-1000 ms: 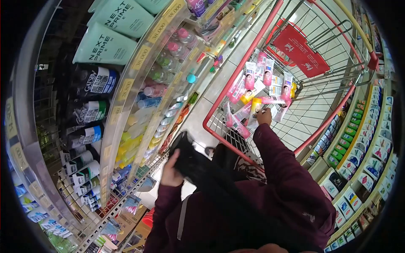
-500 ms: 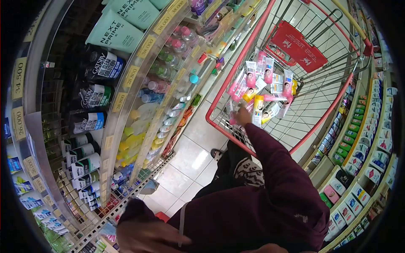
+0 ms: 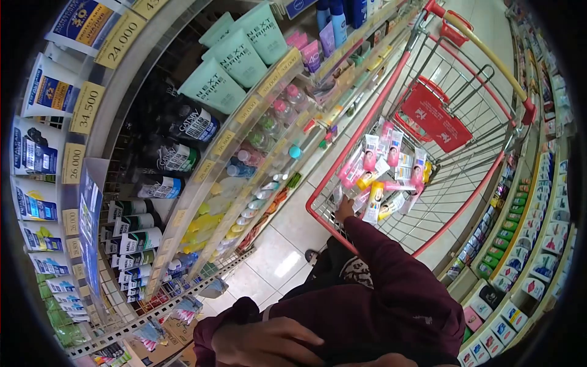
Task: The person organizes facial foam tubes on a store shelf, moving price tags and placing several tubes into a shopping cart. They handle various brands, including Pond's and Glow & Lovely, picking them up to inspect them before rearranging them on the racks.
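Left hand (image 3: pixel 263 344) shifted inward, fingers (image 3: pixel 302 332) loosely open, right hand (image 3: pixel 345 209) at tubes (image 3: pixel 374 203), grip unclear, shelves (image 3: pixel 227 136) flanking cart (image 3: pixel 310 202)

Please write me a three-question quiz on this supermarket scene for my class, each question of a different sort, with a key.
1. Short answer: Which of the person's hands reaches into the shopping cart?

2. Multiple choice: What colour is the cart's handle bar?
a) green
b) blue
c) yellow

3. Fill in the missing word: The mint-green tubes on the shelf are printed "NEXT ____".

Key: 1. The right hand; 2. c; 3. PRIME
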Tool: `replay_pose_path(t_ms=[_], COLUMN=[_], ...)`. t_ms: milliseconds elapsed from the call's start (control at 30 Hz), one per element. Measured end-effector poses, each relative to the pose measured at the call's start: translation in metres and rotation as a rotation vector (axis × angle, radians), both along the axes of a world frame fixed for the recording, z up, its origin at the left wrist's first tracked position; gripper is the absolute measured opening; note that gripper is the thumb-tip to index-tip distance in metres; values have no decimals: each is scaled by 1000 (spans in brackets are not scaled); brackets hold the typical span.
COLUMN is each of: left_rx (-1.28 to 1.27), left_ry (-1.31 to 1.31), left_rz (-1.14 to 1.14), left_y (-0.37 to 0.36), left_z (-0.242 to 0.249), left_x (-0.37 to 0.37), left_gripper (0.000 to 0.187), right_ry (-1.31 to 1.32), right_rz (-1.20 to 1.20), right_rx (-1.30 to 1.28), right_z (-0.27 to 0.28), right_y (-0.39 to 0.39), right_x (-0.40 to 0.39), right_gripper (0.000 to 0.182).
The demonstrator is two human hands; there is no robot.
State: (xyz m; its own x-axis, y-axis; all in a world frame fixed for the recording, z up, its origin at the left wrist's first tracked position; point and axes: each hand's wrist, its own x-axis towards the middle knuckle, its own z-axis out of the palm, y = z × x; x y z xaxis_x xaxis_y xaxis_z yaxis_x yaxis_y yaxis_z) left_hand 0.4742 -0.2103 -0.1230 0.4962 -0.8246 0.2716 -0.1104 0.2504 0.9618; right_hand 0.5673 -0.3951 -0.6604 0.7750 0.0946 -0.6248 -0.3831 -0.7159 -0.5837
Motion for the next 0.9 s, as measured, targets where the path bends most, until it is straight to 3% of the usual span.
replay_pose_path(t_ms=[67,100,200,267,333,367,467,533,600,667,867,900], left_rx=[-24,-80,-244,-185,-129,-102,-243,-385,-401,-411,-557,-579], left_ry=[-15,-41,-124,-128,-123,-117,-127,-110,-153,-113,-170,-194], left_rz=[-14,-21,-37,26,85,111,795,1094,1115,1191,1249,1257], left_y=[-8,-14,-25,-24,-22,-21,-2,6,26,46,82,87], left_z=[-12,-22,-30,-6,23,32,34,36,38,38,33,31], left_x=[-2,-5,-7,9,21,19,-17,-35,-53,-76,-135,-145], left_gripper=[67,70,84,88,92,94,105,99,96,76,74,82], right_ry=[77,-23,298,620,629,593,423,317,224,137,-33,-28], right_rz=[-76,-78,-243,-652,-737,-691,-508,-351,-155,-22,356,382], right_rx=[1,-55,409,485,734,871,1188,1392,1545,1635,1778,1787], right_z=[-3,-7,-158,-11,63,101,206,277,365,425,525,535], right_y=[-2,-7,-48,-76,-93,-101,-115,-117,-108,-93,-11,5], right_x=[1,1,12,48,69,75,106,120,124,123,90,80], right_gripper=[74,65,46,21,16,20,23,40,61,73,69,68])
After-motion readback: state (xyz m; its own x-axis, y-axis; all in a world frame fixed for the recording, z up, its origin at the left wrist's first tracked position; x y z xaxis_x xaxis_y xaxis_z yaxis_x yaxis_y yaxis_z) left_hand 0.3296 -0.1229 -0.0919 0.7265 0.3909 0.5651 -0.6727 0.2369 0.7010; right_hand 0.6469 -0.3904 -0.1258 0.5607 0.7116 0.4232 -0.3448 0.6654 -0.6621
